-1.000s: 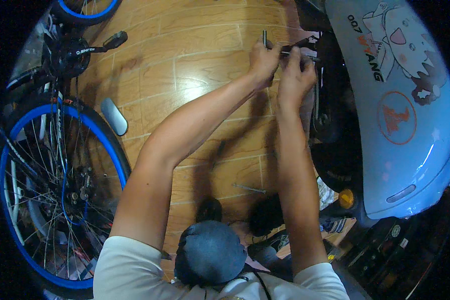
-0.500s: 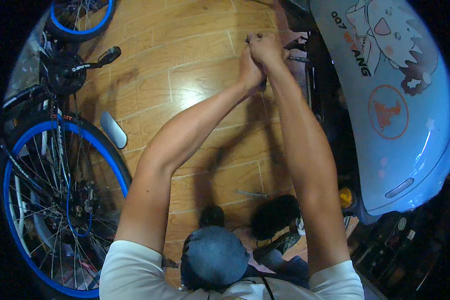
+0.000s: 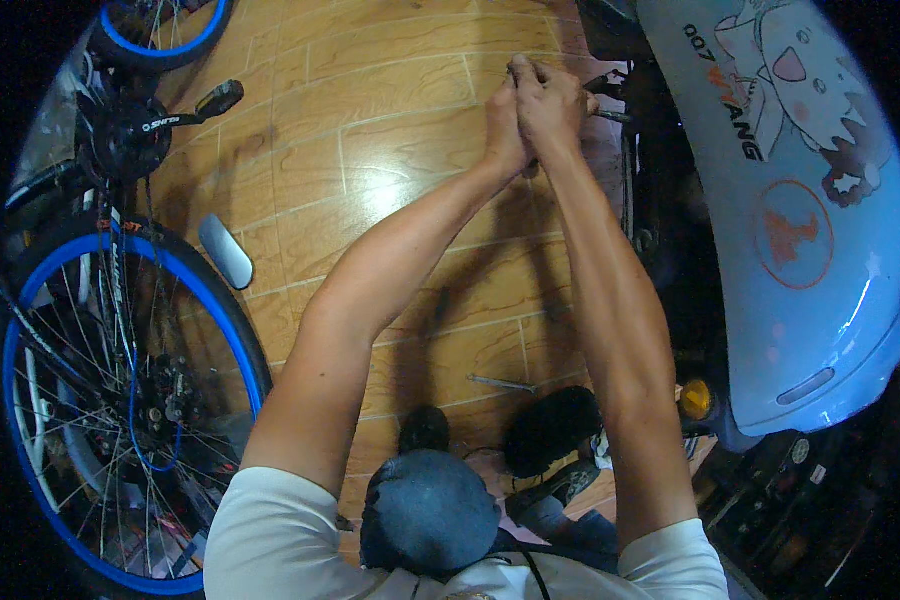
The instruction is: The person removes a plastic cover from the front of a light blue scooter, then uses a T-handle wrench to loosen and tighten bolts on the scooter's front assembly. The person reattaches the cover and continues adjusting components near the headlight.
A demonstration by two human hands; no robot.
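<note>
My left hand (image 3: pixel 510 132) and my right hand (image 3: pixel 550 112) are pressed together at the upper middle, both with fingers closed. My right hand lies over and partly beside the left, so what they grip is hidden. Just right of them are a dark metal fitting (image 3: pixel 602 88) and a short bar (image 3: pixel 610 116) on the underside of a light-blue scooter (image 3: pixel 790 330), whose body carries a cartoon sticker. My fingers reach the bar's left end; whether they grip it I cannot tell.
A black bicycle with a blue-rimmed wheel (image 3: pixel 232 310) stands at the left. Beside it a silvery oblong object (image 3: pixel 225 250) lies on the wood-look floor (image 3: pixel 380 150). A thin metal tool (image 3: pixel 500 383) lies near my dark shoe (image 3: pixel 550 430). A rounded blue-grey cloth shape (image 3: pixel 425 510) is below.
Since a second ago my right hand has moved up and left over my left hand. The upright metal rod seen then in my left hand is now hidden.
</note>
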